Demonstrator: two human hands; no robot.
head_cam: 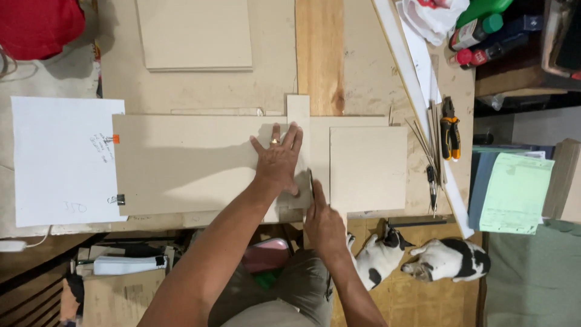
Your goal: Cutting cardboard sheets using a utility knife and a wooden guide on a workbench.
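Overhead, two hands, one cardboard sheet, two dogs

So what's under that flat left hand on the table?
The left hand presses on a narrow board strip lying across a large cardboard sheet. The right hand holds a blade beside it; the cut line is hidden.

Your left hand lies flat, palm down, fingers spread, forearm stretched forward; your right hand is curled in a tight grip just beside it.
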